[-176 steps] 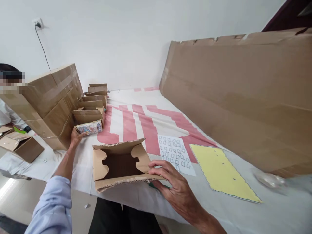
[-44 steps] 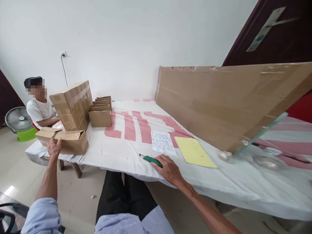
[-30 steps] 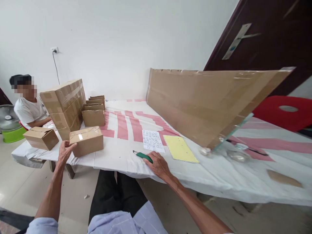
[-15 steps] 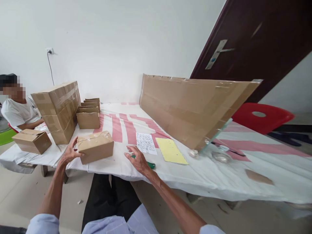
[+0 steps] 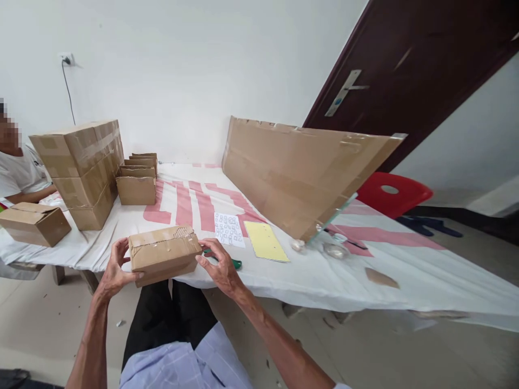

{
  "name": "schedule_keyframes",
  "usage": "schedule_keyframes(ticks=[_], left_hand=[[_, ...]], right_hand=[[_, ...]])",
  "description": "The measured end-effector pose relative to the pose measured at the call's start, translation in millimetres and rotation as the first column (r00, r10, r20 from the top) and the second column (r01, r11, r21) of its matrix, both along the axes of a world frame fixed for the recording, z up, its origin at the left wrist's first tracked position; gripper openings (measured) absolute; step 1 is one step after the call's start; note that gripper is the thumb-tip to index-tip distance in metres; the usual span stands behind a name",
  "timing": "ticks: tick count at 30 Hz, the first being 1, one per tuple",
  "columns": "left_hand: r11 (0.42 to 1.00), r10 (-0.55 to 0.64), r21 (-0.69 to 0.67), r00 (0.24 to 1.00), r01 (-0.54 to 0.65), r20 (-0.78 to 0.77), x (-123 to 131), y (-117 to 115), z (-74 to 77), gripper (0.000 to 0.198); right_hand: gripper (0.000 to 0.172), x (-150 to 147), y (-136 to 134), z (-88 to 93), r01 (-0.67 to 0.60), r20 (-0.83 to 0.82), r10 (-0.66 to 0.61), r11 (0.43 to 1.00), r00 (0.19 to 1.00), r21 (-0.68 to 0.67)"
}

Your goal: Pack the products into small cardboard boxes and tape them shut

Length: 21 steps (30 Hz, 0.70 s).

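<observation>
A small taped cardboard box (image 5: 164, 254) rests at the table's near edge, in front of my lap. My left hand (image 5: 114, 268) grips its left end, thumb on top and fingers curled under. My right hand (image 5: 219, 264) presses against its right end with fingers bent around the corner. A green-handled knife (image 5: 234, 263) lies on the white cloth just right of my right hand. A printed sticker sheet (image 5: 227, 229) and a yellow sheet (image 5: 265, 242) lie beyond it.
Stacked cardboard boxes (image 5: 83, 165) and a row of open small cartons (image 5: 137, 183) stand at the back left. Another box (image 5: 34, 222) sits before a seated person (image 5: 18, 170). A long cardboard sheet (image 5: 302, 175) leans at the right, with a red chair (image 5: 391, 192) behind.
My left hand dragged the closed box from the left side to the table's near edge. My right hand left the green knife and came onto the box's right end.
</observation>
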<state>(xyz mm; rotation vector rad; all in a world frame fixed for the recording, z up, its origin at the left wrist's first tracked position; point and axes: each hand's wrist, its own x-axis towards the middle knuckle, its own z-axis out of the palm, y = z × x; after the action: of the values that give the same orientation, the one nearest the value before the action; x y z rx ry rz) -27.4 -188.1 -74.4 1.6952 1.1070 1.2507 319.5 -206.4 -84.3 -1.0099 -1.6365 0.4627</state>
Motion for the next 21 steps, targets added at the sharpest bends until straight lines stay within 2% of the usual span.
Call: schedule_keyframes(ticks=[7,13,21], left_hand=[[0.999,-0.048,-0.013,0.999,0.048,0.015,10,-12,1.5,0.085],[0.996,-0.086,-0.035,0.996,0.087,0.03,19,-20,9.0,0.083],[0.993,-0.107,-0.039,0.993,0.109,0.049,25,-27,10.4,0.082]], right_hand=[[0.027,3,-5,7.2,0.013,-0.017,-0.013,1.0,1.0,-0.007],[0.022,5,-11,14.7,0.054,-0.006,-0.055,0.998,0.998,-0.028],[0.021,2,-16,13.8,0.112,-0.106,-0.12,0.991,0.987,-0.079]])
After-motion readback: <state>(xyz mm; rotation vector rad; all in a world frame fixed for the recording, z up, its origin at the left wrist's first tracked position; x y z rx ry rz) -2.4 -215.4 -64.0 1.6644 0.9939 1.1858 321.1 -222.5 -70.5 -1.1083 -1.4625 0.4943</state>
